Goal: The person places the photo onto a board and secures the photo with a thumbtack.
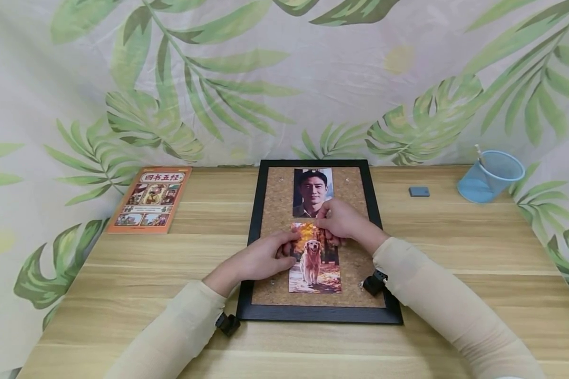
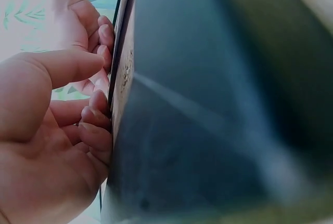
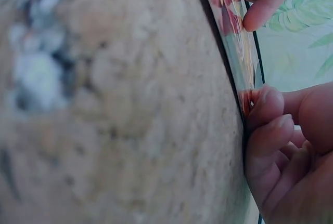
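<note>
A photo of a golden dog among autumn leaves (image 1: 313,268) lies upright on the cork board (image 1: 272,295), which has a black frame (image 1: 322,315). Directly above it is a portrait photo (image 1: 308,195), with a pin at its top edge. My left hand (image 1: 265,256) rests its fingertips on the dog photo's left side, the thumb lower down. At that photo's top edge, my right hand (image 1: 340,220) pinches something small between thumb and forefinger; it looks like a push pin, mostly hidden by the fingers. The right wrist view shows this pinch close up, beside the photo's edge (image 3: 237,42).
Clear push pins (image 1: 281,180) are stuck in the cork, one blurred large in the right wrist view. An orange book (image 1: 149,202) lies left on the wooden table (image 1: 208,210). Right of the board are a small blue box (image 1: 419,192) and a blue mesh pen cup (image 1: 488,181).
</note>
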`<state>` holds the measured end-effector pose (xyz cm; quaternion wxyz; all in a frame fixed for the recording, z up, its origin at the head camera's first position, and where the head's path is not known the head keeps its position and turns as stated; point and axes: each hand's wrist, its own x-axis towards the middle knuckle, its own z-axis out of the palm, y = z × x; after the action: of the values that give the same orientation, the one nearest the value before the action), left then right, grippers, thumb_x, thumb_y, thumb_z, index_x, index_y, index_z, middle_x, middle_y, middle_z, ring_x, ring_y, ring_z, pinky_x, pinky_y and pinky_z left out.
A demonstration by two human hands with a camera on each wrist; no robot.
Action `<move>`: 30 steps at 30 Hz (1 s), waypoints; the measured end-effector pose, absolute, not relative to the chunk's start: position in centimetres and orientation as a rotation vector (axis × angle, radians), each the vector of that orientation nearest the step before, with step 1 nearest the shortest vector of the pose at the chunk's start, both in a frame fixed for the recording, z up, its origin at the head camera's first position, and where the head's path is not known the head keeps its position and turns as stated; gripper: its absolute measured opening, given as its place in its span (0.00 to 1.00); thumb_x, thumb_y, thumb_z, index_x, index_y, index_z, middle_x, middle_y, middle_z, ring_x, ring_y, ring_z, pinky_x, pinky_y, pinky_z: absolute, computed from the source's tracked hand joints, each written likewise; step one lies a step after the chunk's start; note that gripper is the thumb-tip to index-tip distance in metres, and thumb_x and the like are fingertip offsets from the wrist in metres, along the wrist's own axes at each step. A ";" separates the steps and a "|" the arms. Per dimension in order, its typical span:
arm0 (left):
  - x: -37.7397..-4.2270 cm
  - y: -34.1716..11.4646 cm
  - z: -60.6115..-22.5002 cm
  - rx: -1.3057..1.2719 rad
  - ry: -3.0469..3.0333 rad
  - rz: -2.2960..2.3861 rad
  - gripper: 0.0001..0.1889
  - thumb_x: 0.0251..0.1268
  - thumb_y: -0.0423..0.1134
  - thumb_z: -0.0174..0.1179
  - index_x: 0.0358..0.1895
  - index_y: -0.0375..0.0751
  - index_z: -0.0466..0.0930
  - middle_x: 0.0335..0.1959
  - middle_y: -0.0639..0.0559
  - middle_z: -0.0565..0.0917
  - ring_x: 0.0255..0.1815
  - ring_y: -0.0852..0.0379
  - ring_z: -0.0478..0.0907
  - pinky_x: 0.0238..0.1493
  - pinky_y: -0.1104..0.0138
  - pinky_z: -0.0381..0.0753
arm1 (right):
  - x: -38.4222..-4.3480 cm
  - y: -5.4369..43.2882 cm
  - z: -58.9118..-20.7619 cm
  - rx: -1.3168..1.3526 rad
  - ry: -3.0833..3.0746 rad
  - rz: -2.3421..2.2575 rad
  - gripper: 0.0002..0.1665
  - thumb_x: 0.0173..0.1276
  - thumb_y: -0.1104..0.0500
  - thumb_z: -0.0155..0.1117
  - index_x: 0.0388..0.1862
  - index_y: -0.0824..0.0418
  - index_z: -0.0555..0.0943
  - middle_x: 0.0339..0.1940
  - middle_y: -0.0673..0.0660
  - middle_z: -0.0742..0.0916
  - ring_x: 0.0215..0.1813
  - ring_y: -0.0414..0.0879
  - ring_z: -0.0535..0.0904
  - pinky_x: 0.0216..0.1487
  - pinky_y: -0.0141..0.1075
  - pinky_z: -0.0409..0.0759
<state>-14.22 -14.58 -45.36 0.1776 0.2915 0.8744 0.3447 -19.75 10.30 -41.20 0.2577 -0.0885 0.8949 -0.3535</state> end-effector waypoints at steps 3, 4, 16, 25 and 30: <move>-14.3 -14.5 -45.3 0.820 2.474 0.977 0.33 0.77 0.45 0.65 0.80 0.39 0.71 0.40 0.56 0.78 0.32 0.62 0.73 0.36 0.68 0.74 | -19.6 10.5 -41.2 -0.247 2.449 -0.959 0.09 0.84 0.57 0.61 0.44 0.62 0.80 0.18 0.52 0.83 0.15 0.41 0.77 0.17 0.34 0.76; -14.2 -14.3 -44.9 0.809 2.474 0.978 0.32 0.77 0.44 0.65 0.80 0.38 0.71 0.40 0.55 0.79 0.33 0.62 0.74 0.36 0.68 0.74 | -19.5 10.6 -41.2 -0.251 2.455 -0.965 0.09 0.83 0.57 0.61 0.44 0.62 0.80 0.18 0.52 0.83 0.15 0.41 0.77 0.17 0.34 0.76; -12.8 -15.0 -41.5 0.620 2.536 1.176 0.25 0.81 0.36 0.58 0.76 0.33 0.75 0.40 0.50 0.82 0.34 0.58 0.74 0.36 0.67 0.75 | -16.9 13.8 -40.2 -0.636 2.692 -1.067 0.12 0.83 0.56 0.62 0.43 0.62 0.87 0.28 0.52 0.84 0.28 0.44 0.74 0.34 0.39 0.73; -12.6 -16.3 -40.2 0.546 2.647 1.292 0.23 0.83 0.34 0.55 0.75 0.32 0.74 0.47 0.45 0.84 0.41 0.53 0.76 0.43 0.64 0.78 | -15.0 16.6 -38.2 -0.701 2.826 -1.000 0.11 0.82 0.60 0.62 0.49 0.66 0.88 0.33 0.54 0.87 0.33 0.42 0.76 0.37 0.38 0.77; -12.3 -16.6 -39.3 0.530 2.833 1.220 0.24 0.86 0.40 0.53 0.77 0.33 0.73 0.59 0.42 0.83 0.56 0.45 0.82 0.58 0.49 0.83 | -13.9 17.9 -37.0 -0.682 2.978 -0.915 0.16 0.84 0.58 0.60 0.57 0.68 0.85 0.46 0.63 0.90 0.44 0.55 0.86 0.48 0.51 0.85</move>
<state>-12.26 -16.58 -39.33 0.0058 0.1693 0.9052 0.3898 -13.87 17.88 -37.03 -0.0237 -0.2140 0.9335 -0.2868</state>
